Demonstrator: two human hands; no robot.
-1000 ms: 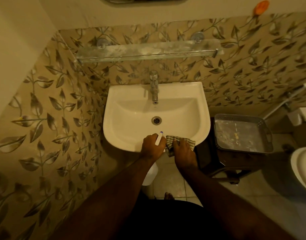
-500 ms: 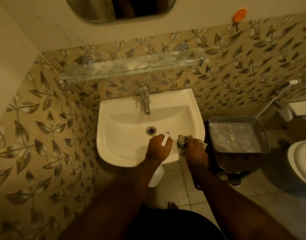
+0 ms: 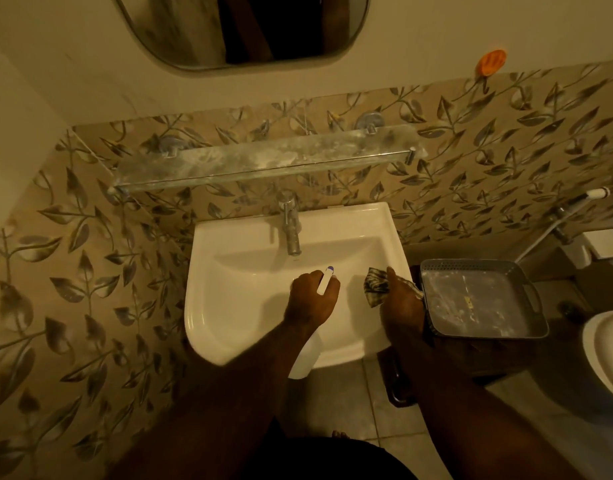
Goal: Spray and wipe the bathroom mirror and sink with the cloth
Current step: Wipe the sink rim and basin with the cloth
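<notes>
A white sink (image 3: 235, 299) hangs on the leaf-patterned wall, with a chrome tap (image 3: 290, 226) at its back. Over the basin, my left hand (image 3: 312, 299) grips a white spray bottle (image 3: 305, 358); the nozzle points away from me and the body hangs below my wrist. My right hand (image 3: 400, 303) is over the sink's right side and holds a bunched checked cloth (image 3: 376, 285). The rounded mirror (image 3: 242, 29) is on the wall at the top of the view, cut off by the frame.
A smeared glass shelf (image 3: 263, 161) juts out between mirror and sink. A grey plastic tray (image 3: 478, 299) sits on a dark stool right of the sink. A toilet (image 3: 606, 355) is at the far right. An orange hook (image 3: 493, 62) is on the wall.
The view has tilted up, so more of the mirror shows. Both hands have moved from the sink's front rim forward over the basin, still holding the bottle and the cloth.
</notes>
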